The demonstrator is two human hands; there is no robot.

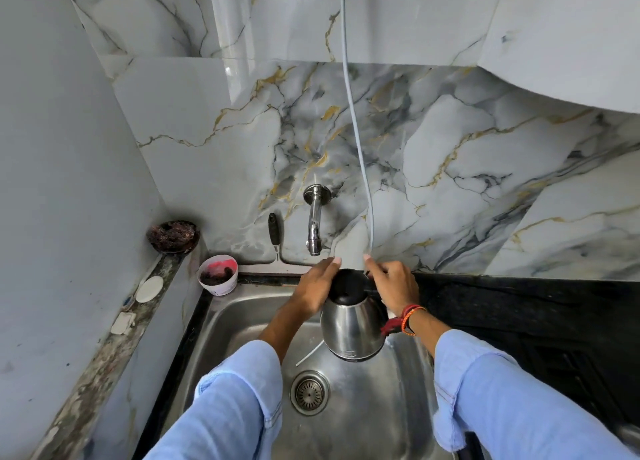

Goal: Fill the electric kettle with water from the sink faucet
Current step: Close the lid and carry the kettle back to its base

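Kettle (pixel 352 324) hangs over the sink (pixel 239 316) below the faucet (pixel 314 224) — right hand (pixel 394 286) clamped on its handle side, left hand (pixel 317 288) resting fingers-spread against the black lid (pixel 348 284).

Both hands (pixel 356 283) on kettle (pixel 353 324) over sink (pixel 242 321)

Silver kettle (pixel 353 328) with black lid, white marble wall tiles (pixel 433 168) veined grey and gold, pale blue sleeves (pixel 519 400), red-orange wrist threads (pixel 403 319), white cup (pixel 218 275) holding possibly pink residue
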